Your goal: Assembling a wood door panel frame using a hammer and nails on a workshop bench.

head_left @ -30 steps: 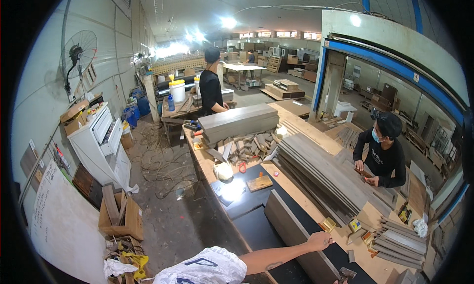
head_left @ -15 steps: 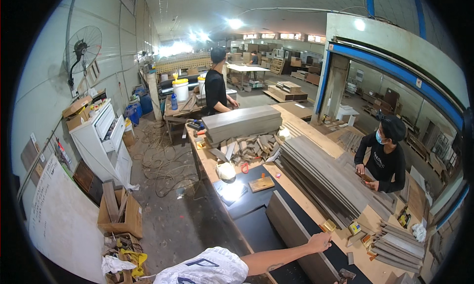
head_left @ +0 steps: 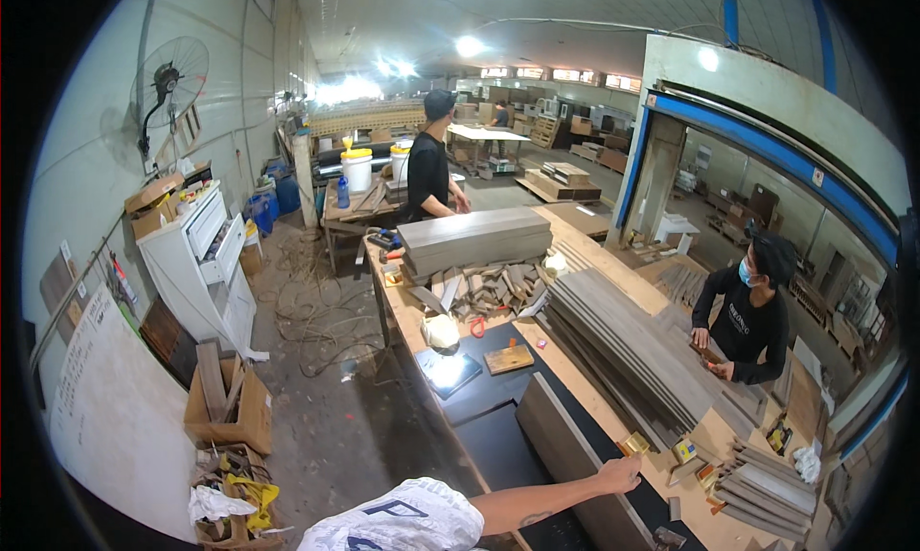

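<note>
standing on its long edge near the front of the surface (head_left: 613, 264) is a long grey board (head_left: 565, 446), flat-faced and plain, with a paler top edge running away from the person toward the middle of the surface. it rises from a dark, glossy black sheet (head_left: 498, 412) that covers this end. just beyond its near end lies a small yellow block (head_left: 634, 444), and to the right a slanting stack of grey planks (head_left: 642, 355) runs along the surface.

compared with half a second ago, almost nothing has shifted: the board stands in the same place, and the hand sits at the same end of it. the person in the dark top and mask (head_left: 750, 311) is still bent over the planks, and the other person in black (head_left: 428, 163) still stands at the far end by the grey slab stack (head_left: 474, 240).

the right hand (head_left: 618, 474) reaches out from the lower edge on a bare, nearly straight forearm, a white sleeve (head_left: 402, 522) at the shoulder. the hand rests on the top edge of the board at its near end; its grip is too small to read, so i cannot tell how far the fingers close. the left hand is out of view.
</note>
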The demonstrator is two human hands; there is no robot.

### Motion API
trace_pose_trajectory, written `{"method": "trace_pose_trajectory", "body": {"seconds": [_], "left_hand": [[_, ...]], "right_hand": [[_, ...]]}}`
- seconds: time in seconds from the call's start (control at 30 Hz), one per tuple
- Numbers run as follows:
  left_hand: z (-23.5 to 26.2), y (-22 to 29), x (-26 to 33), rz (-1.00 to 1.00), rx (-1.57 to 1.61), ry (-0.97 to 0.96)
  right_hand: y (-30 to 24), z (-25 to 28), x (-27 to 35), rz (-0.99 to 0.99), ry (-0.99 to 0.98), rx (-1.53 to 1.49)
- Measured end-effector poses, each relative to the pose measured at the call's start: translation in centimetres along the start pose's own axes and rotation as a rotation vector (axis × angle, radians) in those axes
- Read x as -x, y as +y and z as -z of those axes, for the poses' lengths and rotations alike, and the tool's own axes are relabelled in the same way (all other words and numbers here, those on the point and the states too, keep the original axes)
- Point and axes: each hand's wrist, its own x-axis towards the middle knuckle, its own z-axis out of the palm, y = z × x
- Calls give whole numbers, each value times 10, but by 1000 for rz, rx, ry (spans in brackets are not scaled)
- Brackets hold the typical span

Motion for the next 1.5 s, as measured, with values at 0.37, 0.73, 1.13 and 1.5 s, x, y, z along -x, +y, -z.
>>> {"method": "trace_pose_trajectory", "body": {"seconds": [0.37,0.73,1.13,1.5], "left_hand": [[2,2,-2,-22,7,22],[9,9,3,3,28,4],[-4,0,-3,-26,-51,78],[4,11,2,-49,3,109]], "right_hand": [[24,-11,-5,160,74,43],[30,-14,-7,4,-9,-23],[5,-3,-3,78,27,-6],[-16,7,-2,-53,-13,-34]]}}
